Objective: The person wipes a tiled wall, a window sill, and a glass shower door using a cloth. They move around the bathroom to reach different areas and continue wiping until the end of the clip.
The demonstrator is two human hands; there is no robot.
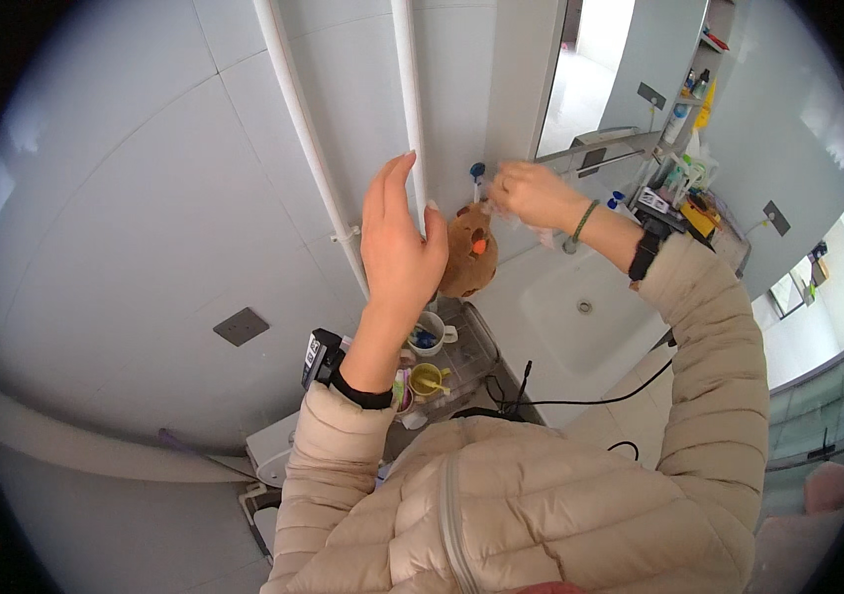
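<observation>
My left hand is raised with its fingers together and the thumb apart, holding nothing. Beside its thumb hangs a brown plush toy with a small orange patch, below a blue hook on the tiled wall. My left hand overlaps the toy's left edge in view; whether they touch I cannot tell. The fingers of my right hand are closed on a thin, whitish translucent sheet, plastic or tissue, at the toy's upper right. Part of that sheet is hidden behind the hand.
A white washbasin lies below my right arm, its tap at the back. Left of it, a counter tray carries a white mug and a yellow cup. White pipes run down the wall. A black cable crosses in front.
</observation>
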